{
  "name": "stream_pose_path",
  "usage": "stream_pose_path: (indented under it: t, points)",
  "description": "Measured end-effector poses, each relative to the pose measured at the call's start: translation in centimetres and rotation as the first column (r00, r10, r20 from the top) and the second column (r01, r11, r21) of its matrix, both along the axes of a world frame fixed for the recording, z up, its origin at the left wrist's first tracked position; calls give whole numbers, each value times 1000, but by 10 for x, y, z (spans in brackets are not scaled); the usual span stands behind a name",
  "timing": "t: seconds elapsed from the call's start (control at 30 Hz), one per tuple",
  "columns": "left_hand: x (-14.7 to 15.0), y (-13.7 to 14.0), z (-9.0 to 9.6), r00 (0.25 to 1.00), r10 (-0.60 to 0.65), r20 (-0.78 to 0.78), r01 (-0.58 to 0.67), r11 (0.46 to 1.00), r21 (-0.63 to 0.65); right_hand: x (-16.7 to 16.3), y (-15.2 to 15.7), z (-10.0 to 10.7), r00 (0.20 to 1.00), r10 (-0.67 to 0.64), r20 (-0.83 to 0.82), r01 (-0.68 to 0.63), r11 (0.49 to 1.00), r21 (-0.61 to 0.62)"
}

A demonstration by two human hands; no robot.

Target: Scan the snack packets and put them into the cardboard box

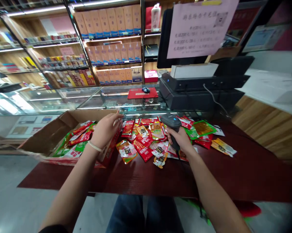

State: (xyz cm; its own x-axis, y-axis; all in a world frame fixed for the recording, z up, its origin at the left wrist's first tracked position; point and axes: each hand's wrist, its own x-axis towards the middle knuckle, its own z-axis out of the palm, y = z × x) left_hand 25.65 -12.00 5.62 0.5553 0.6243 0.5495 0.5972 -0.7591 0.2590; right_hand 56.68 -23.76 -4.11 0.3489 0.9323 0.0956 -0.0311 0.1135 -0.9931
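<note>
Scanner (pixel 170 120) is gripped low by right hand (pixel 181 137) above packets (pixel 144 150), likely so its head isn't blocked. Packets are spread across table (pixel 245 181), probably for easy reach. Left hand (pixel 106 128), half-curled, is poised by right edge of box (pixel 45 134); whether anything's held can't be told.

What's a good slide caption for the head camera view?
Right hand holding a handheld scanner over scattered packets, left hand by an open cardboard box.
</note>
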Motion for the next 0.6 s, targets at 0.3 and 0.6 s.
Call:
stream_pose_path:
  t: [0.3,0.6]
  points:
    - [128,1,-93,959,-194,206,247,930,-272,20,1,2,985,-131,-115,127,991,-35]
    - [179,32,-143,975,-196,104,221,868,-445,29,2,4,972,-178,-150,172,983,-58]
